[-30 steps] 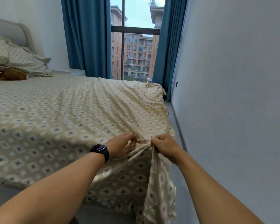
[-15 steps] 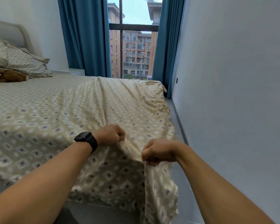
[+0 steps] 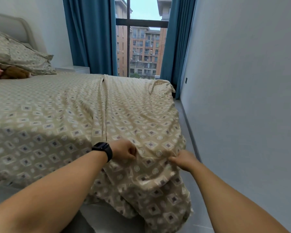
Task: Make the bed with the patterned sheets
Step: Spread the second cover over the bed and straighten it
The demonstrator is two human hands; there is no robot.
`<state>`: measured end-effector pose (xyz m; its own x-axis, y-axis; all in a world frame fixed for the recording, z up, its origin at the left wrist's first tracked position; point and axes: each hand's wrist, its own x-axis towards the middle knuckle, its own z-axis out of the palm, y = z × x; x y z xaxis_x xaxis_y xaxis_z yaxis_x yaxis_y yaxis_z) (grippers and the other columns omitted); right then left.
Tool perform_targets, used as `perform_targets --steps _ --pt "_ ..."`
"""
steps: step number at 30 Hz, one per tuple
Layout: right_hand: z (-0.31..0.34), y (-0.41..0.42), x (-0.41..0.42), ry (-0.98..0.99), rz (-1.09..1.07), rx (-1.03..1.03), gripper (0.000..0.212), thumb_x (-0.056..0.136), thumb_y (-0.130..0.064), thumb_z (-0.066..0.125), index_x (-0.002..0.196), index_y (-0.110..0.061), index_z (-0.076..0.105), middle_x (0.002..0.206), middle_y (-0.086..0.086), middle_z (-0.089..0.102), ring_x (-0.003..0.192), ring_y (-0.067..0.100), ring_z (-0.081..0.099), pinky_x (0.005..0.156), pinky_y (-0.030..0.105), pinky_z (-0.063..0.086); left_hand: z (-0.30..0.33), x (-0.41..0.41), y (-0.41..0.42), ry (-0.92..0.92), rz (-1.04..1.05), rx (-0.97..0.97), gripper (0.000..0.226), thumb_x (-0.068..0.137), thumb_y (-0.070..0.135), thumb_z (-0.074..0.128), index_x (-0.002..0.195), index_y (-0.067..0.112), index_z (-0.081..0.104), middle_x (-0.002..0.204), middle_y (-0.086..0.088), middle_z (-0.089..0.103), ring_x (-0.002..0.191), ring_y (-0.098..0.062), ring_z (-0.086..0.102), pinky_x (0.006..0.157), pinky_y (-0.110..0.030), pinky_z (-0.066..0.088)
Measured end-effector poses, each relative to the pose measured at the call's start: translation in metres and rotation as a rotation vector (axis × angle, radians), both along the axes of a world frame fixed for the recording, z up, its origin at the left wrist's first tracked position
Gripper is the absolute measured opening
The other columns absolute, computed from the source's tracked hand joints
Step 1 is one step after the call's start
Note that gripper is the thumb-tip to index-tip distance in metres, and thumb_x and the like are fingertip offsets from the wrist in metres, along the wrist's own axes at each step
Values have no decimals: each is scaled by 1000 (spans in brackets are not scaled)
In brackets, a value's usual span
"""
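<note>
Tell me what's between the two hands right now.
In the head view, only a slack fold of the sheet spans between the left hand and right hand; both grip it.

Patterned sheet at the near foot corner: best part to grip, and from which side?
Grip the patterned sheet along its draped edge at the near corner, coming from the foot of the bed. There the cloth hangs free off the mattress in loose folds, so fingers can bunch it. The left hand and right hand already hold it there, apart, which probably lets a pull flatten the long crease running up the bed.
</note>
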<state>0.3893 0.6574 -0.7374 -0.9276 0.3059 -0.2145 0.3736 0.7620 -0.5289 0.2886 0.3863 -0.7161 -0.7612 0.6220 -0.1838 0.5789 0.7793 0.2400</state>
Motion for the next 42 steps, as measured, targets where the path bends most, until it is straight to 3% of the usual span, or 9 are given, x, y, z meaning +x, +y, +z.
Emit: perform_targets --steps 5,8,15,17,19,21,27,36,42 --pt "-24 15 -1 1 -26 0 28 94 -37 67 76 -17 59 81 5 64 84 27 65 69 33 45 -4 -1 14 304 -4 48 14 91 42 66 90 28 66 86 9 65 78 -14 61 63 -30 48" --pt "-9 19 -1 67 -28 57 26 93 -31 68 71 -19 60 78 1 64 75 16 60 63 29 44 -7 -2 19 315 -8 114 15 90 39 68 92 28 59 85 11 62 78 -13 59 60 -27 41" --pt "12 15 13 442 -201 203 24 98 -29 51 76 -18 52 79 2 60 82 31 58 81 42 49 -10 -2 13 190 -25 225 11 91 34 69 88 33 58 81 20 58 75 -4 56 63 -23 40" --pt "-1 13 11 156 -121 255 18 90 -33 49 90 -18 58 96 5 65 92 32 61 89 43 50 -10 -2 13 169 -27 212 10 90 31 70 87 32 60 81 19 59 77 -7 58 66 -25 46" --pt "-21 6 10 -214 -16 312 44 81 -40 48 118 -20 61 117 6 64 101 33 61 93 44 50 -11 -2 14 165 -48 149 9 90 32 69 87 31 61 80 17 58 78 -11 59 70 -31 51" --pt "-23 -5 9 -289 0 369 41 87 -34 46 123 -19 59 117 6 62 93 29 57 84 39 48 -12 -1 13 169 -70 107 9 90 34 68 85 34 61 78 17 58 77 -12 58 71 -33 52" --pt "-2 -17 1 -198 -110 421 30 92 -28 44 115 -17 60 109 5 60 99 29 59 80 38 40 -10 -5 13 198 -92 133 6 92 30 66 88 32 62 78 16 57 77 -13 57 73 -31 50" --pt "40 -28 -11 456 -105 396 41 94 -30 47 133 -20 52 133 6 51 113 32 55 94 45 45 -10 2 23 164 42 382 13 95 36 63 87 27 68 78 12 67 69 -10 64 65 -31 54" --pt "137 -36 19 298 -88 405 22 92 -30 46 97 -18 64 104 3 63 90 26 59 81 39 53 113 34 54 55 37 402 26 97 35 58 73 28 63 73 7 65 66 -14 59 67 -35 52"
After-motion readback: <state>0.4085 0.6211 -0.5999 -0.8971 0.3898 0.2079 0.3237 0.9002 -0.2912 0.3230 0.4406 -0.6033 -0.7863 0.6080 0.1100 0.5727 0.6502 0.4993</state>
